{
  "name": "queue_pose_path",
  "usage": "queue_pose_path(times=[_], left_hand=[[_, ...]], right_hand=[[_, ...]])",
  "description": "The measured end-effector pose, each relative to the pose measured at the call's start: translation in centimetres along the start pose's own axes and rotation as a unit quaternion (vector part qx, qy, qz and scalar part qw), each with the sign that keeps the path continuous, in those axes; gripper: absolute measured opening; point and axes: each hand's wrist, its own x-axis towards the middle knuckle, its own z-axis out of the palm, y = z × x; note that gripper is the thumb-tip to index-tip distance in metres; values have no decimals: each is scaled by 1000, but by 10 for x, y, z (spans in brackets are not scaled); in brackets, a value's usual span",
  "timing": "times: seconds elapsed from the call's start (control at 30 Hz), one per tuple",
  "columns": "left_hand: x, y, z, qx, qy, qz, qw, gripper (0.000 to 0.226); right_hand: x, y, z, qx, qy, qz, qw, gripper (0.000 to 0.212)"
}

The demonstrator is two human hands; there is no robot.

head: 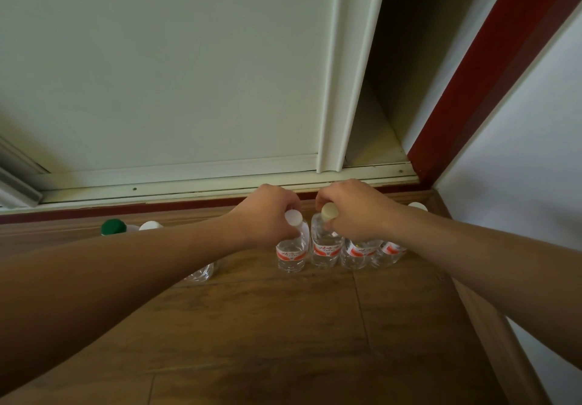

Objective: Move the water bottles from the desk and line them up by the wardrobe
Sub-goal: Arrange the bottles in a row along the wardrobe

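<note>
At the left of the frame, at middle height, a green-capped bottle [112,226] and beside it a white-capped bottle [150,225] stood on the wooden floor [283,326], mostly hidden behind the left forearm. A clear bottle base [201,274] showed under that arm; I could not tell which cap it belonged to. They stood close in front of the wardrobe rail [220,181], so this part of the line seemed already made.

In the middle of the frame the left hand [267,212] was curled round the neck of the first red-label bottle [291,252], just under its white cap. The bottle was upright on the floor. I judged that a grip at the neck allowed the base to be set down straight from above.

Just to the right, the right hand [356,209] pinched the neck of the second red-label bottle [326,249], below a cream cap. This one was upright too and nearly touched the first; probably both were being set together to keep the line tight.

Further right, the third bottle [357,255] and the fourth bottle [389,252] stood side by side under the right wrist. A far white cap [417,206] showed behind the right forearm, near the corner.

The pale wardrobe door [189,74] filled the upper part, and the line ran along its bottom edge. The desk was not in view
</note>
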Motion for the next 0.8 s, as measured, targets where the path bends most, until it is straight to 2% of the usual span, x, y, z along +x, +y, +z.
queue_pose_path(times=[0.8], left_hand=[[0,7,2,-10,6,0,1000,31]], right_hand=[[-7,3,0,-1,2,2,1000,23]])
